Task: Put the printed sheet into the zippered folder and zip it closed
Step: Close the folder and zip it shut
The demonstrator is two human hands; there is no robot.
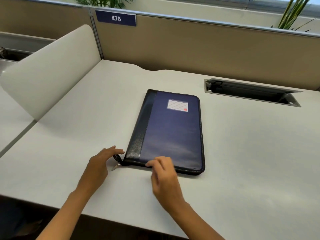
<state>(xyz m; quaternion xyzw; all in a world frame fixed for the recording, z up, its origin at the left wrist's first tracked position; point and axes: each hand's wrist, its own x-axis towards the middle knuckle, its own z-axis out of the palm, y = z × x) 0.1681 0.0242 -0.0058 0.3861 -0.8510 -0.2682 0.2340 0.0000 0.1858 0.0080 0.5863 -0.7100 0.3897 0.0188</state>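
Note:
A dark blue zippered folder (170, 129) with a black spine strip and a white label lies flat and shut on the desk (242, 153). Its zipper pull (117, 161) sticks out at the near left corner. My left hand (100, 165) rests beside that corner, fingers spread, fingertips close to the pull but not clearly gripping it. My right hand (162, 174) hovers at the folder's near edge, fingers loosely curled and touching the edge. No printed sheet shows anywhere in view.
A curved white divider panel (50, 70) stands at the left. A beige partition (207, 47) with a "476" sign (115, 18) runs along the back. An open cable tray slot (251, 92) sits at the back right of the desk. The desk's front edge is near my forearms.

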